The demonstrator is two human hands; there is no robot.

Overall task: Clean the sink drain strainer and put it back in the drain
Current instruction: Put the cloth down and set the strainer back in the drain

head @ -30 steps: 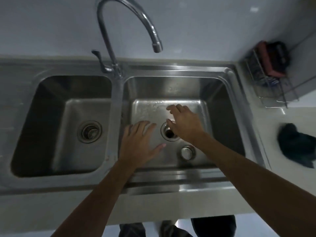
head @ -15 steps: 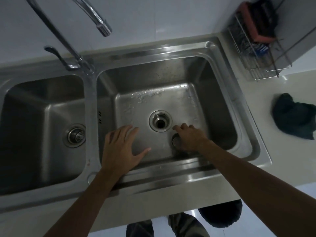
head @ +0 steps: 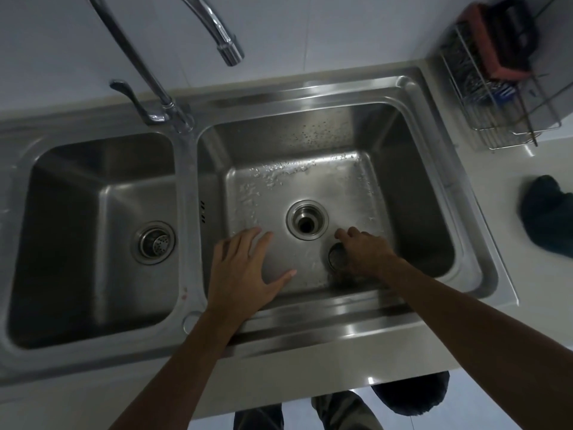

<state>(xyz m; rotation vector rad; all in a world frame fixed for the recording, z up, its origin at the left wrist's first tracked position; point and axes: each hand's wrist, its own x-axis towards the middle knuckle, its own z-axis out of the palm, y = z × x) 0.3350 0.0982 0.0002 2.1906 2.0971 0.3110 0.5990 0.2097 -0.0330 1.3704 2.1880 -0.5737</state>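
Note:
The right basin's drain is an open hole with no strainer in it. The round metal strainer lies on the basin floor just to the front right of the drain. My right hand is down on it, fingers curled over its rim and hiding most of it. My left hand hovers low over the wet basin floor to the left of the drain, palm down, fingers spread, holding nothing.
The left basin has its own strainer seated in its drain. The faucet spout hangs over the back of the right basin. A wire rack and a dark cloth sit on the counter at the right.
My right hand has moved from over the drain towards me, down onto the strainer, uncovering the open drain. My left hand has stayed beside the drain. The view has shifted right.

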